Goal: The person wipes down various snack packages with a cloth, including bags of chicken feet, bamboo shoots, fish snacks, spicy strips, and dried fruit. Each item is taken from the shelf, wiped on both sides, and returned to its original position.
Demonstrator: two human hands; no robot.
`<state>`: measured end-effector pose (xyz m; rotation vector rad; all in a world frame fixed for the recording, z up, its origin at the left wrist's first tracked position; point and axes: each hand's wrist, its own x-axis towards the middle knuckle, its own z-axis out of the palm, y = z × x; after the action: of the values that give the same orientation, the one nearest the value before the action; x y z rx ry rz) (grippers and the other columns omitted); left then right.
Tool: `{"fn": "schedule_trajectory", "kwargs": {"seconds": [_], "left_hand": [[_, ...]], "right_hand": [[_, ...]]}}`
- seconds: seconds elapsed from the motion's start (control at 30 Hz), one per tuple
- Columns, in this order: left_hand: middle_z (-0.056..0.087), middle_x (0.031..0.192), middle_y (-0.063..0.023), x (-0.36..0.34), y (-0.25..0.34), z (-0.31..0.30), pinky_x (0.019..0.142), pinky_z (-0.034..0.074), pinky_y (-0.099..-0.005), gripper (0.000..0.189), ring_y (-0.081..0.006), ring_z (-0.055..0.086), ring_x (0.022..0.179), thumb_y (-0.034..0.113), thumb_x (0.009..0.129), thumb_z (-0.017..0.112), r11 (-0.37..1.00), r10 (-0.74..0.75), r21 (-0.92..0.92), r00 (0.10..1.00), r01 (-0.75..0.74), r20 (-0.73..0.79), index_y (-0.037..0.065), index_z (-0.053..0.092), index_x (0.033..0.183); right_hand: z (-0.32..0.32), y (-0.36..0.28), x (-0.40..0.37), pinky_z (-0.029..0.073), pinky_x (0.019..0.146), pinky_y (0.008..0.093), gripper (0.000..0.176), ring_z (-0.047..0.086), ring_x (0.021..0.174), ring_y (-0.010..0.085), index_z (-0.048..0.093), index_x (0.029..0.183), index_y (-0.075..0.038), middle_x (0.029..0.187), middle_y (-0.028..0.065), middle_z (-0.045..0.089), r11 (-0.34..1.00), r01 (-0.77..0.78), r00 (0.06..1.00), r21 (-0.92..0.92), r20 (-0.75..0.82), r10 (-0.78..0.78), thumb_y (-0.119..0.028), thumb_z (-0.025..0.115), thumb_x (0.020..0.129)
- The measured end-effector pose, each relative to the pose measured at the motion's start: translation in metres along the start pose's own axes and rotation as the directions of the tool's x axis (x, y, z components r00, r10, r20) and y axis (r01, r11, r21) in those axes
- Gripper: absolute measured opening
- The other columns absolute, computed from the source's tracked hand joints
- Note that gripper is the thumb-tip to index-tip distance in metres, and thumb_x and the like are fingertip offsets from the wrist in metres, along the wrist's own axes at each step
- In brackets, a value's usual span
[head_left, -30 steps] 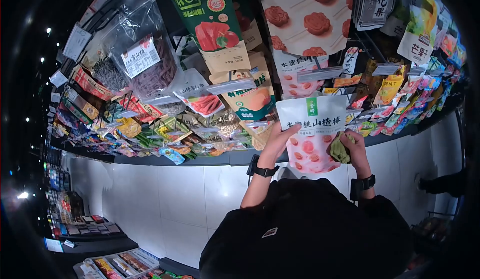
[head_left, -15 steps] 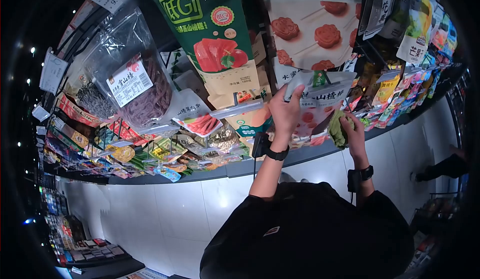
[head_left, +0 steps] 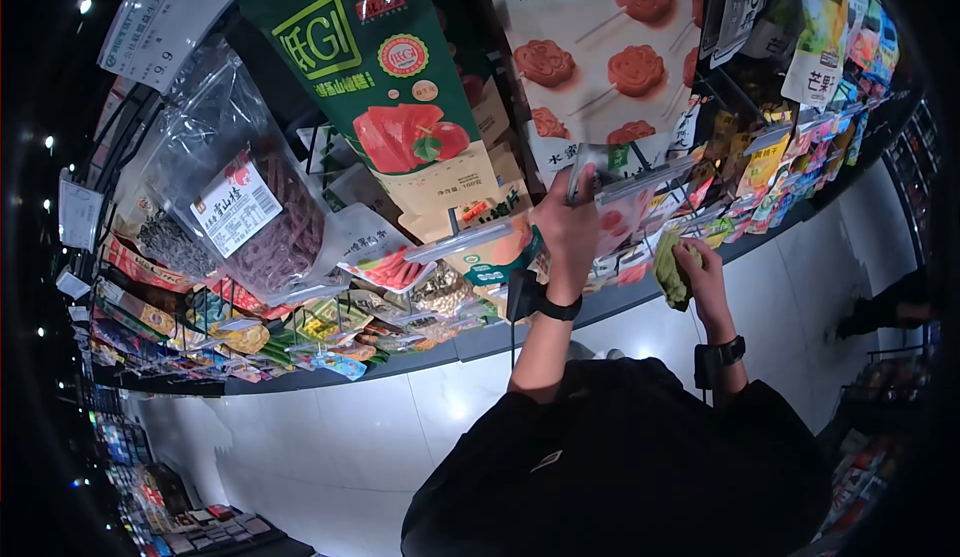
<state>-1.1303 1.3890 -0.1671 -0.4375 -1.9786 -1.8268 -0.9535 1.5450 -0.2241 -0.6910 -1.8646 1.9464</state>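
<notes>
My left hand (head_left: 566, 237) is raised in front of the hanging snack pouches, its fingers closed round a small pale, partly see-through piece that I cannot make out. Just right of it, a clear label strip (head_left: 650, 175) crosses a pouch with red pictures (head_left: 622, 219). Lower and to the right, my right hand (head_left: 706, 282) grips a crumpled green cloth (head_left: 669, 269). Above my left hand hangs a large white pouch (head_left: 600, 57) with red lollipop pictures. A green and tan pouch (head_left: 370, 87) hangs to its left.
At left hang a clear bag of dark red strips (head_left: 275, 227) and a large price card (head_left: 170, 17). Many small packets (head_left: 770, 162) line the curved rack at right. Below is a pale tiled floor (head_left: 380, 437); a person's dark-clothed leg (head_left: 890, 302) shows at far right.
The view has shifted, bringing more of the upper-left price card into sight. My left hand has moved slightly down and left, and the pouch beside it sits differently. The cloth stays in my right hand.
</notes>
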Motion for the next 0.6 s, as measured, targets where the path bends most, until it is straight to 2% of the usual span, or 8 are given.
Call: {"fn": "schedule_trajectory", "kwargs": {"seconds": [0.1,0.27,0.33,0.37,0.4,0.47,0.5,0.6], "left_hand": [[0.063,0.074,-0.0231,0.004,-0.003,0.0,0.057,0.049,-0.0359,0.014,-0.0404,0.06,0.063,0.017,0.091,0.072,0.994,0.0,0.11,1.0,0.001,-0.001,0.004,0.07,0.093],[0.062,0.072,-0.0213,0.016,-0.003,0.002,0.056,0.048,-0.0393,0.013,-0.0406,0.06,0.063,0.014,0.091,0.071,0.993,0.005,0.118,1.0,-0.005,-0.001,0.003,0.065,0.093],[0.065,0.074,-0.0179,0.022,-0.009,0.011,0.06,0.048,-0.0331,0.017,-0.0267,0.059,0.06,0.015,0.093,0.07,0.982,0.135,0.14,0.988,-0.124,-0.07,0.001,0.067,0.103],[0.068,0.081,-0.0179,0.025,-0.011,0.016,0.065,0.05,-0.0355,0.023,-0.0308,0.064,0.067,0.011,0.092,0.07,0.97,0.202,0.162,0.971,-0.181,-0.125,0.001,0.065,0.111],[0.067,0.1,-0.0193,0.023,-0.013,0.016,0.078,0.05,-0.0363,0.036,-0.033,0.065,0.089,0.008,0.09,0.072,0.976,0.2,0.111,0.974,-0.188,-0.103,0.0,0.059,0.122],[0.059,0.12,-0.0212,0.015,0.011,0.008,0.084,0.05,-0.0414,0.045,-0.0375,0.057,0.111,0.002,0.086,0.073,0.897,0.333,0.356,0.931,-0.262,-0.152,-0.001,0.053,0.126],[0.056,0.124,-0.0188,0.008,0.011,0.01,0.086,0.049,-0.0447,0.049,-0.0369,0.053,0.117,0.001,0.084,0.074,0.9,0.353,0.357,0.9,-0.251,-0.257,0.0,0.052,0.127],[0.057,0.118,-0.0173,-0.033,-0.003,0.0,0.092,0.045,-0.0422,0.052,-0.0335,0.055,0.107,0.001,0.084,0.071,0.786,0.505,0.528,0.826,-0.321,-0.25,0.001,0.05,0.132]], "right_hand": [[0.002,0.001,-0.004,0.048,0.076,0.0243,0.022,0.059,0.084,0.0077,0.066,0.107,0.003,0.092,0.0015,0.066,1.0,-0.011,1.0,0.0,0.014,0.011,-0.016,0.064,0.096],[0.0,-0.001,-0.012,0.048,0.077,0.025,0.021,0.059,0.084,0.0081,0.067,0.107,0.002,0.091,0.0021,0.066,0.999,-0.043,0.999,0.008,0.011,0.043,-0.016,0.064,0.096],[-0.008,0.006,-0.015,0.048,0.077,0.0254,0.022,0.059,0.084,0.0082,0.067,0.107,0.002,0.091,0.0025,0.066,0.998,-0.048,0.999,-0.027,-0.027,0.047,-0.016,0.064,0.096],[-0.012,0.01,-0.016,0.048,0.077,0.0257,0.022,0.059,0.084,0.0083,0.067,0.107,0.002,0.091,0.0028,0.066,0.997,-0.053,0.998,-0.063,-0.049,0.05,-0.016,0.064,0.095],[-0.017,0.013,-0.017,0.048,0.077,0.0257,0.022,0.059,0.084,0.0083,0.067,0.107,0.002,0.091,0.0028,0.066,0.996,-0.057,0.997,-0.064,-0.057,0.053,-0.016,0.064,0.095],[-0.029,0.02,-0.019,0.049,0.077,0.0258,0.022,0.059,0.082,0.0084,0.067,0.107,0.002,0.09,0.003,0.066,0.99,-0.079,0.996,-0.116,-0.054,0.073,-0.017,0.065,0.095],[-0.037,0.024,-0.021,0.049,0.077,0.0258,0.022,0.059,0.082,0.0084,0.067,0.107,0.002,0.09,0.003,0.066,0.989,-0.088,0.995,-0.117,-0.051,0.083,-0.017,0.065,0.095],[-0.059,0.027,-0.012,0.049,0.077,0.0258,0.022,0.059,0.083,0.0082,0.067,0.107,0.002,0.09,0.0029,0.066,0.983,-0.129,0.992,-0.127,-0.007,0.129,-0.017,0.065,0.095]]}}
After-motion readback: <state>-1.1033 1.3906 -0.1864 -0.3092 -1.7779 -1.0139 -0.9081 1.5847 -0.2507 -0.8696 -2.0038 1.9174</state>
